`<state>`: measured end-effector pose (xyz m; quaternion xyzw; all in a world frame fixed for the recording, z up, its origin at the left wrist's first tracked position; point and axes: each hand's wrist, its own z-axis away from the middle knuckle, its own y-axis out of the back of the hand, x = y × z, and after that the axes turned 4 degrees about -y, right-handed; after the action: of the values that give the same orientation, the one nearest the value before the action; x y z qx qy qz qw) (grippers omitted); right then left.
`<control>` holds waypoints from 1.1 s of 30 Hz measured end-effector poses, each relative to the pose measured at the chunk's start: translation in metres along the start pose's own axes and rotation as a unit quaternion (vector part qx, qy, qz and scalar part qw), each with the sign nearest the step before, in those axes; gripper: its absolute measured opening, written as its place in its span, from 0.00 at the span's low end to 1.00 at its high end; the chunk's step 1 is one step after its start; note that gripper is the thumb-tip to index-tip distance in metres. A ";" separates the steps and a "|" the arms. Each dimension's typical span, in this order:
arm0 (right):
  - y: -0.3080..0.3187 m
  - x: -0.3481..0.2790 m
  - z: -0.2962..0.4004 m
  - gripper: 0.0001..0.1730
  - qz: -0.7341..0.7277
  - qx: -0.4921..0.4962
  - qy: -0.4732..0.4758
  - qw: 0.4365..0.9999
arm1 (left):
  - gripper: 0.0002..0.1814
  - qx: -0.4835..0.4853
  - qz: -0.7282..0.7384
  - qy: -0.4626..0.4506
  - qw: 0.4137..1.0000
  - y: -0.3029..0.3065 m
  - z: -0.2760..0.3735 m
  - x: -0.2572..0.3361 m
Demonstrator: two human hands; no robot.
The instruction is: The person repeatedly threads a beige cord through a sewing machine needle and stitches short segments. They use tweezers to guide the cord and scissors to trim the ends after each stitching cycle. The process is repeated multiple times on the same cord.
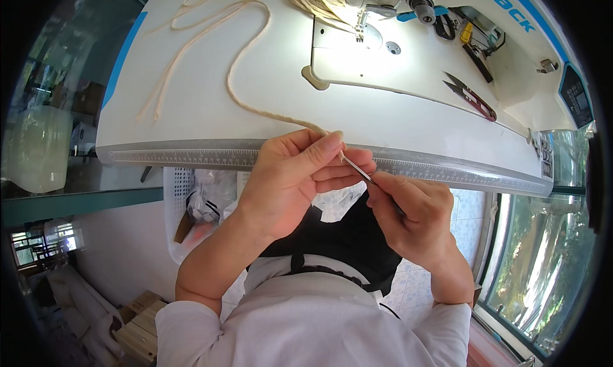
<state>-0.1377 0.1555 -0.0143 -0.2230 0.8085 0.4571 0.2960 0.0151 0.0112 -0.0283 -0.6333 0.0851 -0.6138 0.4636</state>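
Note:
Between the thumb and fingers of my left hand (287,177) is the end of a cream-coloured cord (273,114). From there the cord curves back across the white sewing table (191,98). My right hand (414,211) grips a thin metal tool (358,168), whose tip meets the cord end at my left fingertips. Fingers hide the tool's handle and tip, so its exact kind is unclear. Both hands are just above the table's front edge, over a ruler strip (191,156).
A Jack sewing machine (507,12) stands at the back right, its lamp lit. A bundle of cords (316,3) lies beside the presser foot (359,33). Thread snips (471,97) rest on the right. A white plastic basket (172,223) with bagged items is below the table.

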 end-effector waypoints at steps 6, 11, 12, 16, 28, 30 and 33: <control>0.001 -0.001 0.000 0.07 0.004 -0.006 -0.013 1.000 | 0.15 0.001 -0.050 -0.004 0.999 -0.002 0.000 -0.002; 0.001 0.001 0.001 0.06 0.002 -0.008 -0.007 1.000 | 0.16 0.000 -0.044 -0.003 0.999 -0.002 0.000 -0.002; 0.001 0.001 0.000 0.06 0.001 -0.009 -0.006 1.000 | 0.16 0.002 -0.046 -0.002 0.999 -0.002 0.000 -0.002; 0.000 0.001 0.000 0.06 -0.007 -0.013 -0.009 1.000 | 0.16 0.011 -0.051 0.003 0.999 -0.003 0.000 -0.002; 0.001 0.002 0.002 0.07 -0.017 -0.004 -0.021 1.000 | 0.15 0.011 -0.041 -0.001 0.999 -0.002 0.000 -0.003; 0.005 0.000 0.002 0.06 0.001 -0.026 -0.030 0.999 | 0.16 0.010 -0.040 -0.002 0.999 -0.001 0.000 -0.004; 0.003 0.002 0.002 0.06 -0.001 -0.020 -0.022 1.000 | 0.16 0.009 -0.042 -0.004 0.999 0.000 0.000 -0.005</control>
<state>-0.1398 0.1585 -0.0147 -0.2199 0.7924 0.4773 0.3097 0.0136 0.0146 -0.0313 -0.6345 0.0516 -0.6311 0.4431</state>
